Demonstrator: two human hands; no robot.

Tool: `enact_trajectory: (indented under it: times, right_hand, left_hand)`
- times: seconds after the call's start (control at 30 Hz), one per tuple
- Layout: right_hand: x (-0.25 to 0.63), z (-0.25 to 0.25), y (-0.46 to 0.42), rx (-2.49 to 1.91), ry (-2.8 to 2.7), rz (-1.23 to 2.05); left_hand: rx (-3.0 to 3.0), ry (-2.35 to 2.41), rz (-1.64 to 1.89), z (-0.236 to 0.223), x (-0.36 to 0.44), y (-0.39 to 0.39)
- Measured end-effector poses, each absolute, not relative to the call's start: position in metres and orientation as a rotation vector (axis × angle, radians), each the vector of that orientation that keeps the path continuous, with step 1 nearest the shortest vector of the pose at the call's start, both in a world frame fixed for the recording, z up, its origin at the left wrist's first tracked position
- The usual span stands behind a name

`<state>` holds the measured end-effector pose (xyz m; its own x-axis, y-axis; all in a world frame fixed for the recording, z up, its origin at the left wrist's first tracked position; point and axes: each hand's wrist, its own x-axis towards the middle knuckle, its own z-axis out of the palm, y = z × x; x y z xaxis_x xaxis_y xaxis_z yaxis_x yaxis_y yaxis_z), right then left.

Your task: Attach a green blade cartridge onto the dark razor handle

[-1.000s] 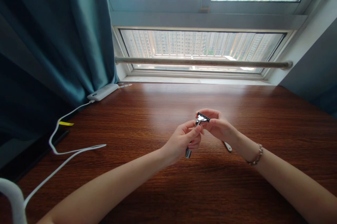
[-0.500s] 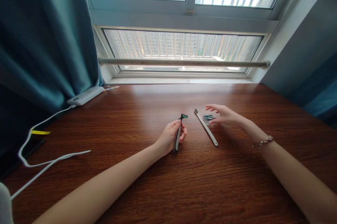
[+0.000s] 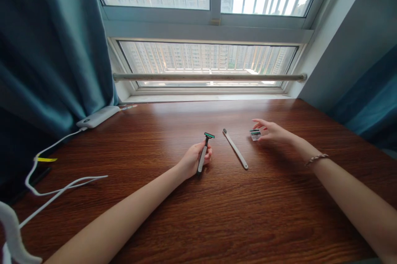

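My left hand [image 3: 196,159] is closed around the grey textured handle of a razor [image 3: 202,156]. The razor's dark head with a green strip points up and away from me. To its right, a white toothbrush [image 3: 236,149] with a dark bristle head lies slantwise on the table. Farther right, my right hand [image 3: 273,132] has its thumb and fingers at the right edge of a small clear case of razor blades [image 3: 255,135]. Dark and green cartridges show inside the case, and part of it is hidden by the fingers.
Everything is on a brown wooden table [image 3: 173,222]. A white power bank [image 3: 98,117] with a white cable [image 3: 66,186] lies at the left by a blue curtain [image 3: 58,49]. A yellow tag [image 3: 46,159] is near the cable. A metal rail [image 3: 207,77] crosses the window behind.
My right hand has moved right, and the blade case has shifted with it, away from the toothbrush. The razor in my left hand has turned so its head faces me more. The view has shifted slightly.
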<state>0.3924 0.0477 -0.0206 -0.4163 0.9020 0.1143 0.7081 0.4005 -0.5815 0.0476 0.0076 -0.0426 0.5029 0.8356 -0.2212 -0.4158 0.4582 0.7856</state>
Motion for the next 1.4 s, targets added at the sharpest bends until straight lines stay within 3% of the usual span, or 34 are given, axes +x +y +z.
enact_trajectory:
  times: [0.33, 0.87, 1.0, 1.23, 1.4]
  right_hand:
    - [0.529, -0.024, 0.018, -1.721, -1.903, 0.775]
    - [0.548, -0.017, 0.014, -1.71, -1.812, 0.928]
    - [0.49, -0.001, 0.01, -1.744, -1.906, 0.714]
    - [0.294, -0.017, -0.035, -1.719, -2.076, 0.35]
    - [0.248, -0.036, -0.046, -1.808, -2.045, 0.171]
  left_hand:
    - [0.773, 0.629, 0.806, -0.042, 0.049, 0.008]
    - [0.782, 0.635, 0.812, -0.041, 0.049, 0.007]
    - [0.762, 0.614, 0.801, -0.042, 0.048, 0.007]
    - [0.712, 0.599, 0.843, -0.042, 0.047, 0.006]
    - [0.719, 0.629, 0.867, -0.042, 0.046, 0.005]
